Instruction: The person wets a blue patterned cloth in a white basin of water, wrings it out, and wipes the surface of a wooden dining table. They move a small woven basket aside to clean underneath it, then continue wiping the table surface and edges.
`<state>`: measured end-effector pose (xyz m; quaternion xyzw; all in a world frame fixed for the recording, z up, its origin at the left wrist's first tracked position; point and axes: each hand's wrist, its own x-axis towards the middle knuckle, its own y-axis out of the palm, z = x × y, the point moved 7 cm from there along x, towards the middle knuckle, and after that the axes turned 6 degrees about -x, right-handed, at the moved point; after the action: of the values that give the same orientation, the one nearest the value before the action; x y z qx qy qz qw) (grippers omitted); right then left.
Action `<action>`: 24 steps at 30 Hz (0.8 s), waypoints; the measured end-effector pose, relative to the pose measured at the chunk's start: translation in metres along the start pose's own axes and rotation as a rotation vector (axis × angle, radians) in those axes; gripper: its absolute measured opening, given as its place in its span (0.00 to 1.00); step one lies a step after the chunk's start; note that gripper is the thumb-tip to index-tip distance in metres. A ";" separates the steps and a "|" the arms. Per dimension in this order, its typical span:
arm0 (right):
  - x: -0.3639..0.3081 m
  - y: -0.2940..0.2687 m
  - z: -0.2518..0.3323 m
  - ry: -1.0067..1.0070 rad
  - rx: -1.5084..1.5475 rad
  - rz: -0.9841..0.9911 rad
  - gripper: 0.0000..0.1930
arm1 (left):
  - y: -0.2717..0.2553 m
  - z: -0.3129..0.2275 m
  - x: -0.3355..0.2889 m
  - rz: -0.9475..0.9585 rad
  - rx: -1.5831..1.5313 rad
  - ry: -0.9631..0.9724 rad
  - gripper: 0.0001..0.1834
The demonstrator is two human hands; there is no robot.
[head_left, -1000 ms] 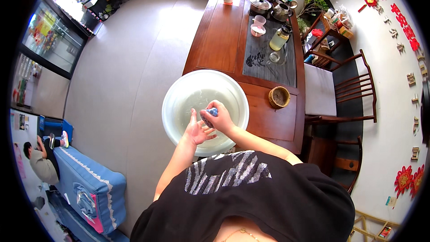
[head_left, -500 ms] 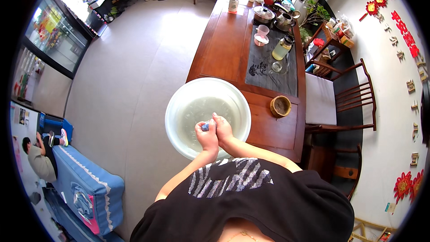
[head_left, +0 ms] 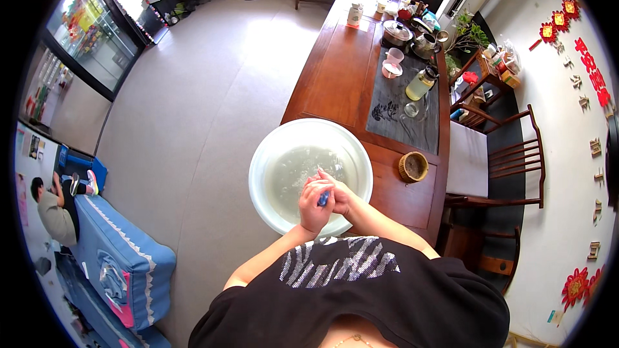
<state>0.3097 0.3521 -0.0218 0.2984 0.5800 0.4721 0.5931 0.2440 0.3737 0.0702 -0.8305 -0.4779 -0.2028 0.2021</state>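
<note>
Hands: left hand (head_left: 314, 205) and right hand (head_left: 340, 198) close together around a small blue object (head_left: 322, 199), over the near side of the white basin (head_left: 271, 154).
Technique: better to rub low, inside the rim.
Object axis: mostly hidden; direction unclear.
Basin: on the wooden table's (head_left: 335, 71) near end.
Beyond: woven coaster (head_left: 413, 166), right edge.

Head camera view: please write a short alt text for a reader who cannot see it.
Seen from above, a person's left hand and right hand clasp a small blue object over a white basin of water on a long wooden table. A small woven basket sits beside the basin.
</note>
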 end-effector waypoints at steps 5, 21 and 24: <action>-0.001 0.002 0.008 0.160 -0.158 0.021 0.15 | 0.007 -0.013 0.009 0.175 0.034 0.199 0.09; 0.011 -0.002 0.019 0.385 -0.657 0.045 0.08 | 0.026 -0.015 -0.017 0.547 0.139 0.730 0.16; 0.010 0.005 0.019 0.396 -0.877 0.007 0.08 | 0.029 -0.007 -0.027 0.604 0.194 0.824 0.18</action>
<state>0.3263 0.3667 -0.0182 -0.0733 0.4269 0.7219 0.5396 0.2562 0.3372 0.0570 -0.7601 -0.1143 -0.4004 0.4988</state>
